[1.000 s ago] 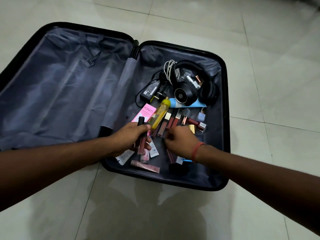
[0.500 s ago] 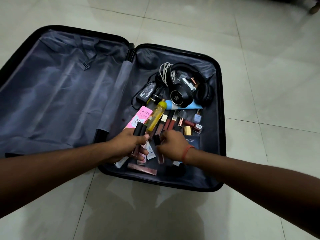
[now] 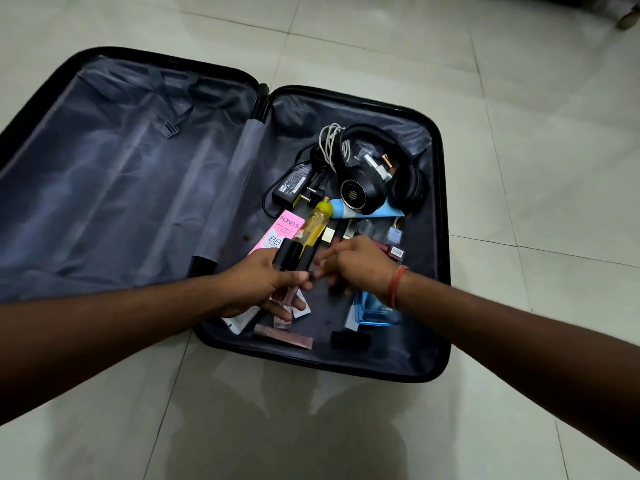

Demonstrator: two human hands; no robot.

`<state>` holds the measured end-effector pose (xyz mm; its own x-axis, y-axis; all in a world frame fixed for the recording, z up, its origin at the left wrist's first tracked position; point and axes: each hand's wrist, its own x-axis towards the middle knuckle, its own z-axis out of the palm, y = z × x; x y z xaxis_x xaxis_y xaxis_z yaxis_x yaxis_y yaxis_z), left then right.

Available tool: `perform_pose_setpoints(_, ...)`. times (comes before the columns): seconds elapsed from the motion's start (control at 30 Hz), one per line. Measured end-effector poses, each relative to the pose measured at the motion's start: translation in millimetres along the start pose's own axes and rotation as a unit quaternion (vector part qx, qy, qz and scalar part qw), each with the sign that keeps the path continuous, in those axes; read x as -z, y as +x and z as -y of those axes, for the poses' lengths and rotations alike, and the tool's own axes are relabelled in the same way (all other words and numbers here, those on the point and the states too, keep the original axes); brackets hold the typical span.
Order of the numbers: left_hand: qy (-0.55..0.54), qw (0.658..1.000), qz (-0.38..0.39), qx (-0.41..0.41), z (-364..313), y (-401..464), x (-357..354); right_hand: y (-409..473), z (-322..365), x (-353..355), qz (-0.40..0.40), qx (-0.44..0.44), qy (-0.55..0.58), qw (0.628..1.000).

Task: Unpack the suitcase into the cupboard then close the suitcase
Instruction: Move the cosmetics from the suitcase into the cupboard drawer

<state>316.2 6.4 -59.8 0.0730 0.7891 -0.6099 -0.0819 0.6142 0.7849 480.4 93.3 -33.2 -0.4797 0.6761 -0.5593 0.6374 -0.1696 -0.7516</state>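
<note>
On the tiled floor, head view:
suitcase (image 3: 445, 237): lies flat, fully open; left half shows bare grey lining, right half holds everything.
left hand (image 3: 258, 285): fingers curled round a bundle of black-capped tubes (image 3: 292, 259), held just above the near-left part of the right half.
right hand (image 3: 360, 265): knuckles up, fingers curled toward the tubes; fingertips blurred, cannot tell whether they pinch anything. Red band (image 3: 394, 285) on the wrist.
headphones (image 3: 377, 174): far end of the right half, white cable (image 3: 330, 142) coiled beside them.
charger (image 3: 294, 181): left of the headphones.
yellow bottle (image 3: 317, 223): slanted, just beyond the left hand; pink box (image 3: 282, 230) touching its left side.
blue box (image 3: 372, 311): under the right wrist.
loose tube (image 3: 282, 336): near edge, black cap (image 3: 349, 339) near it.
</note>
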Motion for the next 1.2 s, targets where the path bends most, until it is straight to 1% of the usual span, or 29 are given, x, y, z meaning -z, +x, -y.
perform_pose_setpoints(0.03,-0.003,1.0,-0.013,0.003,1,1,1,7,-4,6,-0.034,0.011,-0.062,0.997)
perform_pose_setpoints(0.07,-0.007,1.0,-0.023,0.006,1,2,3,13,-9,13,-0.071,0.025,-0.157,0.985)
perform_pose_setpoints(0.13,-0.006,0.999,-0.034,0.006,1,4,5,25,-19,23,-0.136,0.025,-0.332,0.933)
perform_pose_setpoints(0.17,-0.004,0.999,-0.04,0.005,0,6,5,29,-22,25,-0.158,0.016,-0.378,0.912)
perform_pose_setpoints(0.2,-0.006,0.999,-0.046,0.002,-1,8,5,34,-23,26,-0.173,0.011,-0.397,0.901)
perform_pose_setpoints(0.23,-0.008,0.999,-0.052,-0.001,-3,10,4,37,-23,25,-0.18,0.012,-0.407,0.895)
perform_pose_setpoints(0.37,0.001,0.997,-0.073,-0.015,-8,16,-1,54,-16,15,-0.182,0.023,-0.398,0.899)
perform_pose_setpoints(0.43,-0.003,0.996,-0.085,-0.016,-8,18,-1,58,-14,8,-0.175,0.029,-0.414,0.893)
perform_pose_setpoints(0.5,-0.007,0.996,-0.09,-0.018,-5,20,1,62,-13,2,-0.149,0.04,-0.446,0.882)
perform_pose_setpoints(0.63,-0.024,0.995,-0.095,-0.008,-1,21,3,64,-4,5,-0.077,0.022,-0.454,0.887)
perform_pose_setpoints(0.67,-0.027,0.995,-0.096,-0.006,-1,21,3,63,-3,6,-0.062,0.023,-0.475,0.878)
perform_pose_setpoints(0.73,-0.032,0.995,-0.097,-0.005,0,22,4,61,-3,2,-0.038,0.036,-0.534,0.844)
perform_pose_setpoints(0.77,-0.032,0.995,-0.098,-0.005,0,22,4,59,-6,-2,-0.034,0.042,-0.551,0.833)
perform_pose_setpoints(0.87,-0.035,0.994,-0.106,-0.006,1,25,7,55,-19,-17,-0.055,0.053,-0.565,0.822)
perform_pose_setpoints(0.97,-0.043,0.993,-0.108,-0.005,1,27,10,50,-27,-21,-0.121,0.088,-0.597,0.789)
perform_pose_setpoints(1.03,-0.044,0.993,-0.109,-0.003,1,27,11,45,-25,-18,-0.131,0.113,-0.606,0.777)
perform_pose_setpoints(1.13,-0.048,0.992,-0.114,-0.002,-2,28,10,39,-21,-12,-0.122,0.198,-0.583,0.779)
perform_pose_setpoints(1.17,-0.05,0.992,-0.117,-0.003,-4,28,10,36,-19,-9,-0.127,0.229,-0.565,0.782)
perform_pose_setpoints(1.2,-0.051,0.991,-0.121,-0.004,-6,28,11,33,-18,-4,-0.152,0.254,-0.535,0.791)
